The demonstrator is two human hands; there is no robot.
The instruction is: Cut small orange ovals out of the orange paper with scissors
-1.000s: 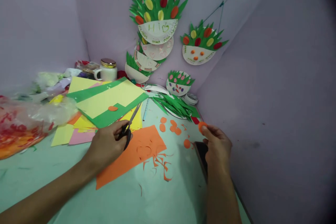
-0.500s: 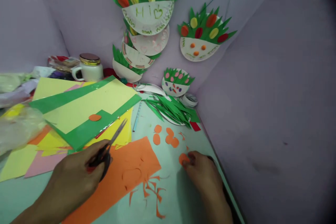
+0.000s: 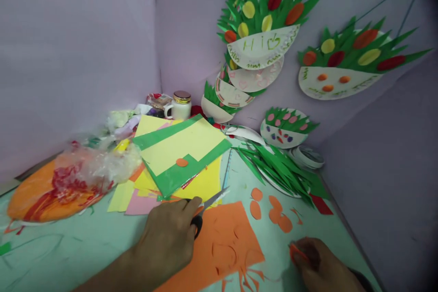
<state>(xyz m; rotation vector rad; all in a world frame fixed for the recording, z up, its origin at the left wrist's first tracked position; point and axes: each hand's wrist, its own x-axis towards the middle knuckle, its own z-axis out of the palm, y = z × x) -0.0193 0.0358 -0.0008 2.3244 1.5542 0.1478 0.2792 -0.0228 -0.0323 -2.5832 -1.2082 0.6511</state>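
My left hand (image 3: 169,242) is closed round the black handles of a pair of scissors (image 3: 207,207), whose blades point up and right over the edge of an orange paper sheet (image 3: 222,255) with oval holes cut in it. My right hand (image 3: 320,264) at the lower right pinches a small orange paper cut-out (image 3: 297,252) low over the table. Several orange oval cut-outs (image 3: 270,210) lie just beyond it.
A stack of yellow, green and pink paper (image 3: 178,155) lies behind the scissors. Green paper leaves (image 3: 280,169) are heaped on a plate. A white jar (image 3: 179,106), a plastic bag (image 3: 85,169) and tape rolls (image 3: 310,156) stand near the walls, which carry paper-plate decorations (image 3: 262,45).
The view has swung left. My right hand has dropped from chest height to the table with the orange cut-out. My left hand keeps the scissors by the orange sheet.
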